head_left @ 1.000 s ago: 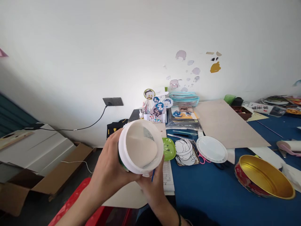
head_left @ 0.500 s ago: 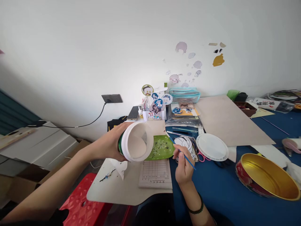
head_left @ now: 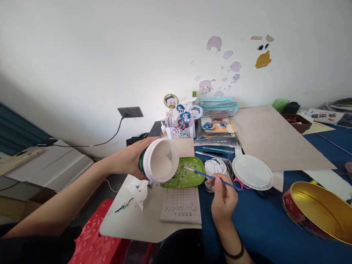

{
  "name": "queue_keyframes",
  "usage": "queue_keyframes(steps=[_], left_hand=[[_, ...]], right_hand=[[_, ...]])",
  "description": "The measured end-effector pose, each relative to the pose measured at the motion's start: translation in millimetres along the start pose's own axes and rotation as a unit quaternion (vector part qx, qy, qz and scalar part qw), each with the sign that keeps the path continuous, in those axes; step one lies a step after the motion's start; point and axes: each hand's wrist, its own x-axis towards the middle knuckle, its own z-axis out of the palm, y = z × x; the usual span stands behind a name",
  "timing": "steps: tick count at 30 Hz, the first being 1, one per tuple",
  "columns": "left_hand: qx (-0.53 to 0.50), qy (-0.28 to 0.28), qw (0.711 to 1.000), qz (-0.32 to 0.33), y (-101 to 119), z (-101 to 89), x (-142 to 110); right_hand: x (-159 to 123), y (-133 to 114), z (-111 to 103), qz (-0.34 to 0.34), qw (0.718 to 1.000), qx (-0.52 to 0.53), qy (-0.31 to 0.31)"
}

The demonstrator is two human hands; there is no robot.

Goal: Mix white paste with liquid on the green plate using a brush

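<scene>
Gripping tilted tub (head_left: 161, 161) in left hand (head_left: 132, 157), fingers curled round; pinching brush (head_left: 205, 175) over tray (head_left: 187, 180) with right hand (head_left: 224, 200); needing steady holds.

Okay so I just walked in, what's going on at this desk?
Someone's left hand holds a white tub tipped over a green tray, its open mouth showing white contents. Their right hand holds a blue brush with its tip above the tray. A white lid and a gold-lined tin sit to the right.
</scene>
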Motion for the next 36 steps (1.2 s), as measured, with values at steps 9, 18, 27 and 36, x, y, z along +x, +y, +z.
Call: queue_keyframes(steps=[9,18,27,36], left_hand=[[0.009,-0.012,1.000,-0.001,-2,0.7,5],[0.045,0.004,0.999,0.024,-12,5.8,8],[0.067,-0.001,0.997,0.035,3,3.5,11],[0.057,-0.003,0.998,0.028,13,2.2,16]], right_hand=[[1,0,-2,0.049,0.999,0.016,0.004],[1,4,-2,0.093,0.995,0.036,0.018],[1,10,-6,0.108,0.992,0.067,0.008],[6,8,-8,0.113,0.992,0.044,0.039]])
